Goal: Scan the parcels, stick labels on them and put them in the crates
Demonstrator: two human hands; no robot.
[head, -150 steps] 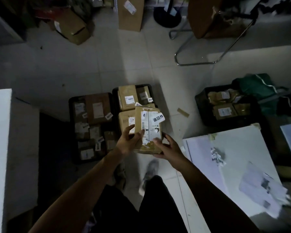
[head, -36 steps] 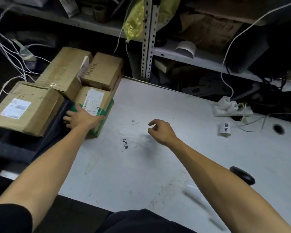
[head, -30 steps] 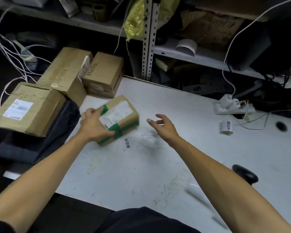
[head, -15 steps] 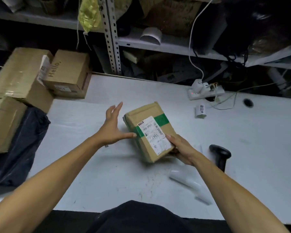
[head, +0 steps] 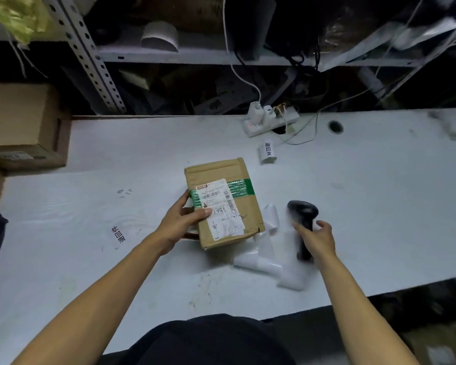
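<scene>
A brown cardboard parcel (head: 237, 177) with a green tape band and a white shipping label lies in the middle of the white table (head: 90, 259). My left hand (head: 181, 222) grips its left edge, thumb on the label. My right hand (head: 317, 239) closes around the handle of a black barcode scanner (head: 302, 210) lying to the right of the parcel. A roll of printed labels (head: 267, 152) stands behind the parcel. One loose label (head: 118, 234) sticks to the table at the left.
Curled strips of white backing paper (head: 263, 263) lie between parcel and scanner. A power strip (head: 271, 119) with cables sits at the table's back edge. Cardboard boxes (head: 21, 125) are stacked at the far left. A metal shelf (head: 221, 55) rises behind the table.
The parcel was slid from the left stack to the table's middle and turned label up. My right hand left the parcel and reached the scanner. My left hand took hold of the parcel's edge.
</scene>
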